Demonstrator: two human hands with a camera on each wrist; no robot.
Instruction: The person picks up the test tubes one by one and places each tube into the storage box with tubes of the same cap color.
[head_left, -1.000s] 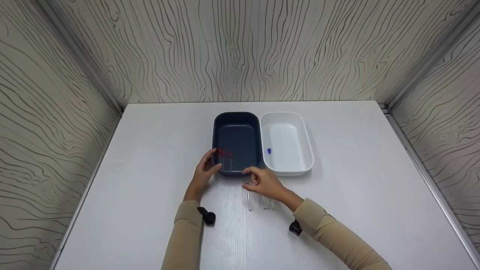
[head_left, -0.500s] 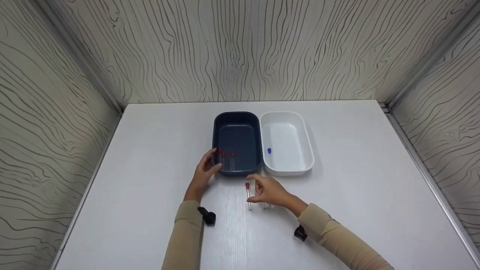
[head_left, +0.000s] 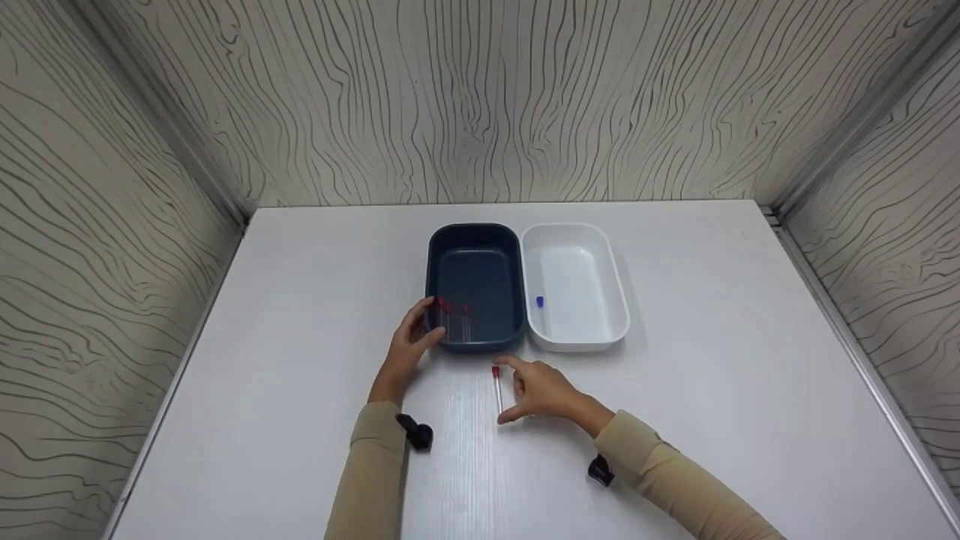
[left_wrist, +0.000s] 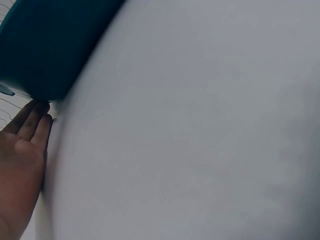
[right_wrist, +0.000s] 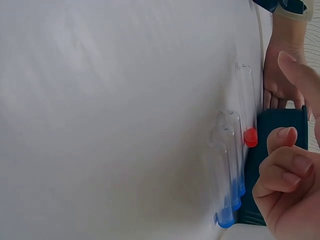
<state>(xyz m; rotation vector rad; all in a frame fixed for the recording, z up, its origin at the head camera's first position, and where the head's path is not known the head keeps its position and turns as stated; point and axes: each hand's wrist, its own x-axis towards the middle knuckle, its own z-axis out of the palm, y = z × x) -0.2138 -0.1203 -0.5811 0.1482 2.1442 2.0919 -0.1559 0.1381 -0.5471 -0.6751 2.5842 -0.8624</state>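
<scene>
One tube (head_left: pixel 498 395) is pointing lengthwise at dark bin (head_left: pixel 484 277), cap (head_left: pixel 496 371) foremost; left hand (head_left: pixel 403 351): gripping bin; right hand (head_left: pixel 546 391): thumb, forefinger apart.

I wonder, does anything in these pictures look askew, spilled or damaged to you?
Nothing stands out: red-capped tubes are in the dark tray, a blue-capped tube is in the white tray, and no spill or breakage shows.

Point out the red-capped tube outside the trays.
The red-capped tube on the table, between the spread thumb and index finger of the right hand; the other red-capped tubes are inside the dark tray.
</scene>
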